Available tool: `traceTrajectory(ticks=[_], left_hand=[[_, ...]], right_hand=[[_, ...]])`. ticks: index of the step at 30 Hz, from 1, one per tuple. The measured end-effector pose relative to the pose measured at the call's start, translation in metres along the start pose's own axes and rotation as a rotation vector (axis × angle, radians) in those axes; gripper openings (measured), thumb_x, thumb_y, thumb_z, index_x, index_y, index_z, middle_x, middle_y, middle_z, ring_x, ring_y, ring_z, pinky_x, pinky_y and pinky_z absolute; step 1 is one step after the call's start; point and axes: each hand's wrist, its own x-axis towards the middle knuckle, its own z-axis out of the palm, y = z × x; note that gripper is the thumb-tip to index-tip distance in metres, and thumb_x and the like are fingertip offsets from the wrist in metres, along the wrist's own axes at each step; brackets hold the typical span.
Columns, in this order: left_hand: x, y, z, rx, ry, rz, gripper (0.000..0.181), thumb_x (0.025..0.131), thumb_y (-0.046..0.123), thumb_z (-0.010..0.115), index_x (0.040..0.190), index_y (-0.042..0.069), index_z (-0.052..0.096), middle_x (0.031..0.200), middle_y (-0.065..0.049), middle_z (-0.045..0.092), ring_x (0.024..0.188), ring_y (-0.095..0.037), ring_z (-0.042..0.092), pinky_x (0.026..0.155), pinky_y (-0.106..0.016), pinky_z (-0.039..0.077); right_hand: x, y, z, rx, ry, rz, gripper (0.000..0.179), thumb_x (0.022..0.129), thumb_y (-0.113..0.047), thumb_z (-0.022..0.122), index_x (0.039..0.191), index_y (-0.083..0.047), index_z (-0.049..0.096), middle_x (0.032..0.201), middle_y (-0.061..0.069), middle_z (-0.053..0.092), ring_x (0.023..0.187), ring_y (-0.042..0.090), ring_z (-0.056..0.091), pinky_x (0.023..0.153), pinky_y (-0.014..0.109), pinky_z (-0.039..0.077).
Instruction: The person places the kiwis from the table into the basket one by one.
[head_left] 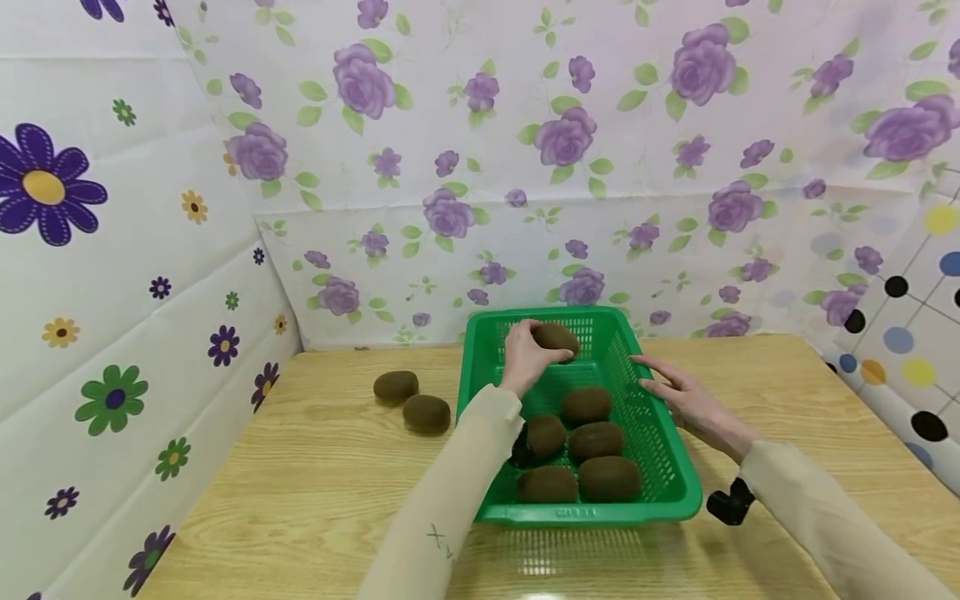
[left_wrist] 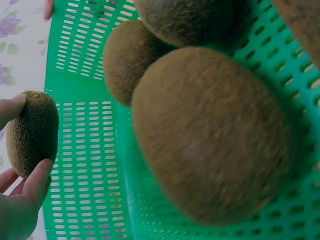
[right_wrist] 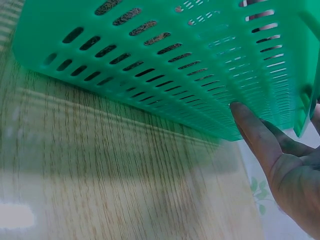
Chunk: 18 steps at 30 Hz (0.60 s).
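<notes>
My left hand [head_left: 527, 358] holds a brown kiwi [head_left: 557, 340] between thumb and fingers, above the far end of a green plastic basket [head_left: 577, 515]. In the left wrist view the held kiwi [left_wrist: 33, 132] is upright at the left edge, fingertips at its two ends. Several kiwis [head_left: 596, 442] lie inside the basket, mostly toward its near end; one large kiwi [left_wrist: 210, 135] fills much of the left wrist view. My right hand [head_left: 693, 404] grips the basket's right rim. In the right wrist view, its fingers [right_wrist: 257, 132] lie along the outer wall.
Two more kiwis [head_left: 427, 413] lie on the wooden table [head_left: 315, 500], left of the basket. A flowered cloth [head_left: 450, 250] hangs behind the table, and another patterned sheet [head_left: 112, 292] stands along the left side.
</notes>
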Motion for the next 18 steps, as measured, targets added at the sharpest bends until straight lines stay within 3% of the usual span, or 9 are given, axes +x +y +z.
traceTrajectory(ticks=[9,18], left_hand=[[-0.002,-0.016,0.011,-0.002,-0.076,0.008,0.062,0.07,0.018,0.08,0.124,0.003,0.052,0.116,-0.012,0.049,0.106,-0.026,0.045,0.085,-0.036,0.042],[-0.002,-0.029,0.016,0.07,-0.079,-0.009,0.062,0.069,0.015,0.081,0.123,0.002,0.053,0.114,-0.016,0.047,0.103,-0.029,0.046,0.084,-0.039,0.042]], right_hand=[[0.001,0.001,0.001,0.008,0.013,-0.001,0.055,0.097,-0.019,0.044,0.146,-0.016,0.019,0.145,0.017,0.009,0.107,0.037,0.049,0.076,0.05,0.046],[0.0,0.0,0.001,0.021,0.015,0.002,0.054,0.098,-0.019,0.044,0.146,-0.017,0.019,0.143,0.02,0.016,0.104,0.037,0.052,0.074,0.052,0.046]])
